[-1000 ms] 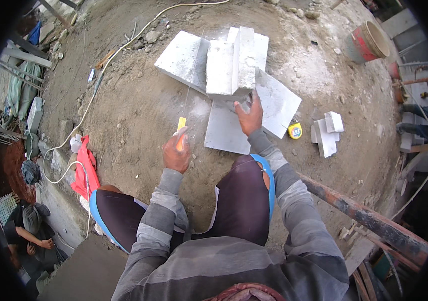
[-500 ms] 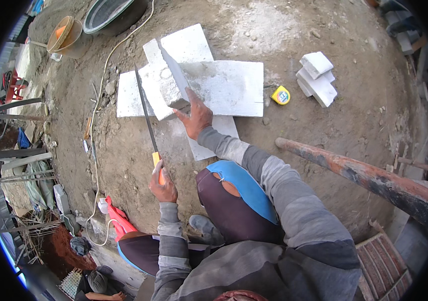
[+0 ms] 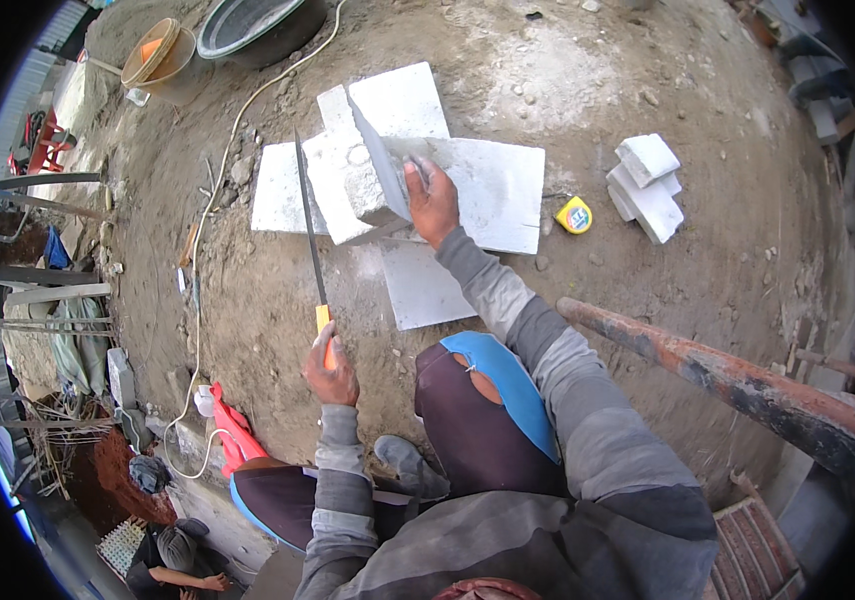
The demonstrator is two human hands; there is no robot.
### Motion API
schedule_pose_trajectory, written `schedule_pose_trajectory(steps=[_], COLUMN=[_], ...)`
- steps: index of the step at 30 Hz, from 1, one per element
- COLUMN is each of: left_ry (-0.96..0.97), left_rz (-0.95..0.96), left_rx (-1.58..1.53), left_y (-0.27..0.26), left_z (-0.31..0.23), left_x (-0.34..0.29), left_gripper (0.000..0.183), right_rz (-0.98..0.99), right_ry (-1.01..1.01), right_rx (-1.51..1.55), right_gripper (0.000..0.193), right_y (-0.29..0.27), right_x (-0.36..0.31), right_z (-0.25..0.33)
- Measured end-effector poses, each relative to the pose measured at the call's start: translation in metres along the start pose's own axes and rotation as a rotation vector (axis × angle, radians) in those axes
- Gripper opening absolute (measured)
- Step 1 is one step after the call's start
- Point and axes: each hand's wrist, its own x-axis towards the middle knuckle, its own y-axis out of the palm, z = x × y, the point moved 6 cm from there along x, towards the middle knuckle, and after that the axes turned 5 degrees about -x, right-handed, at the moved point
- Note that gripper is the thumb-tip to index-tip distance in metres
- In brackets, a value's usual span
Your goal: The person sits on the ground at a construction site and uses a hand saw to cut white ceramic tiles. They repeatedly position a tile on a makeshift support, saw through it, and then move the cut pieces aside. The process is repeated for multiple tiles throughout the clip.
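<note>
My left hand [image 3: 332, 372] is closed round the orange-yellow handle of a handsaw [image 3: 311, 225]. The saw's long dark blade points away from me, alongside the left of a white lightweight block [image 3: 345, 182]. That block has a rough near end and a shaded right side, and rests on a wide white slab [image 3: 495, 190]. My right hand [image 3: 432, 203] has its fingers apart against or just beside the block's shaded side; exact contact is hard to make out. Another white slab [image 3: 422, 290] lies partly beneath the wide one, towards me.
A yellow tape measure [image 3: 574, 215] and a small pile of white block offcuts [image 3: 645, 185] lie to the right. A rusty pole [image 3: 707, 370] slants across the right side. Far left are a black tub [image 3: 247, 45], a bucket [image 3: 172, 70] and a pale cable [image 3: 239, 125]. Another person [image 3: 172, 560] is at lower left.
My right hand has shifted from the block's near corner to farther along its right side. My left hand still grips the saw. The whole view has shifted slightly.
</note>
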Motion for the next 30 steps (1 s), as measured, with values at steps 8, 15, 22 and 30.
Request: schedule_pose_trajectory(steps=[8, 15, 22, 30], left_ry=[-0.062, -0.106, -0.18, -0.224], left_rz=[-0.012, -0.021, -0.001, 0.005], left_rx=[-0.075, -0.079, -0.134, -0.182], left_y=[0.0, -0.006, 0.001, -0.006], left_z=[0.001, 0.008, 0.005, 0.006], left_x=[-0.002, -0.004, 0.0, -0.002], left_gripper=[0.026, 0.027, 0.027, 0.028], right_rz=[0.31, 0.372, 0.361, 0.276], right_ry=[0.223, 0.385, 0.344, 0.192], right_rx=[-0.276, -0.049, -0.134, -0.099], right_gripper=[0.101, 0.072, 0.078, 0.062], right_y=[0.06, 0.073, 0.064, 0.056], right_x=[0.134, 0.132, 0.153, 0.18], right_z=[0.035, 0.036, 0.017, 0.019])
